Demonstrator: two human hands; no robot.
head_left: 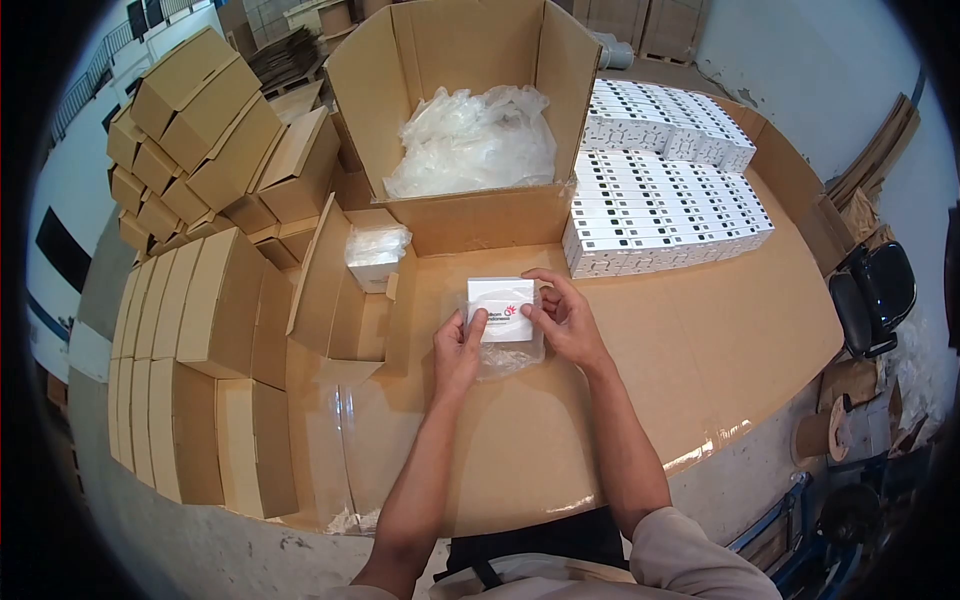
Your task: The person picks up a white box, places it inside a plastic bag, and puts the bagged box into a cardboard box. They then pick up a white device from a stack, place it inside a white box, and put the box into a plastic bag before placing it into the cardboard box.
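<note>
A small white box (497,289) with a red and black logo is partly inside a clear plastic bag (508,357), above the cardboard-covered table. My left hand (459,345) grips its left side, thumb on the front. On the other side, my right hand (567,318) pinches the box near its right edge, thumb on the face and index finger at the top corner. Left of my hands stands an open long carton (345,335), with bagged white boxes (374,258) at its far end.
A large open carton (480,222) full of clear plastic bags (475,140) stands at the back. Stacked white boxes (665,215) line the back right. Brown cartons (190,310) are piled along the left. A black chair (872,295) stands beyond the right edge.
</note>
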